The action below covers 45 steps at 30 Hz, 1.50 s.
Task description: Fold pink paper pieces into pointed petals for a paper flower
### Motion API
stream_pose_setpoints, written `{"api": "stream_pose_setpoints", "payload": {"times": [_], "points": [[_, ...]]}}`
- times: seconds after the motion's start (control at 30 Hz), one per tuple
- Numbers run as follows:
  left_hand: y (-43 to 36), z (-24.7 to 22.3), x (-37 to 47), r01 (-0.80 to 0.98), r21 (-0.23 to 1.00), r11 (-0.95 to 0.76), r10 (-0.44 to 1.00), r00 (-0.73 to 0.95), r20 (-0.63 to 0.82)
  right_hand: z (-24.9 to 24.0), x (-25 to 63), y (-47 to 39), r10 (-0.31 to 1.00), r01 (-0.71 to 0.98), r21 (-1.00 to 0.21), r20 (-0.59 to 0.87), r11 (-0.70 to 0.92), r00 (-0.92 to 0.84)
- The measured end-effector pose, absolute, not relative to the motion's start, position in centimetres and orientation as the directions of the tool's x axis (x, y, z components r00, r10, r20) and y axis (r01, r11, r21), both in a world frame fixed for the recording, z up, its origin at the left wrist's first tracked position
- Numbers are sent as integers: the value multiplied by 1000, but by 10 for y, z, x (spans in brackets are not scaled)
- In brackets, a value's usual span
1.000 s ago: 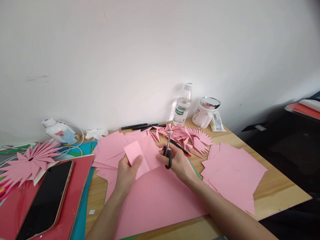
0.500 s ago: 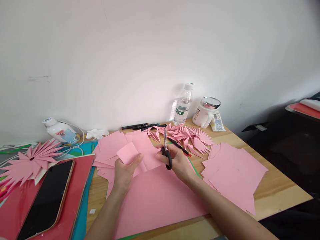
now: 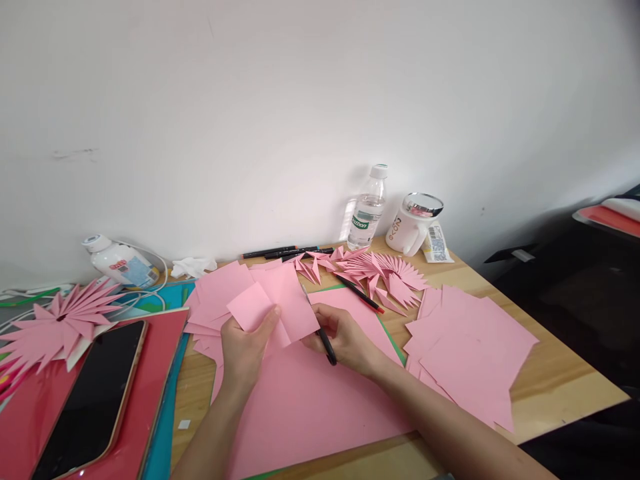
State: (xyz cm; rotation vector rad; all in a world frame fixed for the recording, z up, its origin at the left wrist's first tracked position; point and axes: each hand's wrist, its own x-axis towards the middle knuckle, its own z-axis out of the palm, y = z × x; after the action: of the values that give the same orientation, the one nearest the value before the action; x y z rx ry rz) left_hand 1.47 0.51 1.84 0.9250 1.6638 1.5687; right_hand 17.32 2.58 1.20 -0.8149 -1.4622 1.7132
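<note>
A creased sheet of pink paper (image 3: 295, 300) is pinched in my left hand (image 3: 247, 343), the thumb lying on its front near the fold. My right hand (image 3: 343, 337) is closed around black-handled scissors (image 3: 327, 345), whose blades stand at the sheet's right edge, partly hidden behind it. Beneath both hands lies a large pink sheet (image 3: 320, 413) with green showing along its edges. Loose pink sheets (image 3: 217, 293) are piled behind my left hand. Another stack of cut pink pieces (image 3: 475, 347) rests to the right of my right forearm.
Folded pink paper pieces (image 3: 385, 273) lie at the back beside black pens (image 3: 280, 253). Against the wall stand a water bottle (image 3: 367, 213) and a white mug (image 3: 407, 230). On the left are a phone (image 3: 95, 400), a pink paper pinwheel shape (image 3: 63, 320) and a white bottle (image 3: 120, 263).
The scissors have come down from upright beside the sheet to its right edge, their blades now against the paper. My right hand has moved slightly left and lower. The left hand keeps its pinch.
</note>
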Motion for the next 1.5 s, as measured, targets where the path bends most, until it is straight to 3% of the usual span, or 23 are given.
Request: {"api": "stream_pose_setpoints", "payload": {"times": [0.57, 1.5], "points": [[1, 27, 14, 275, 961, 27, 858, -500, 119, 14, 172, 27, 870, -144, -979, -57, -145, -489], [0, 32, 14, 280, 959, 51, 859, -502, 101, 14, 174, 26, 871, -44, -988, -110, -149, -479]]}}
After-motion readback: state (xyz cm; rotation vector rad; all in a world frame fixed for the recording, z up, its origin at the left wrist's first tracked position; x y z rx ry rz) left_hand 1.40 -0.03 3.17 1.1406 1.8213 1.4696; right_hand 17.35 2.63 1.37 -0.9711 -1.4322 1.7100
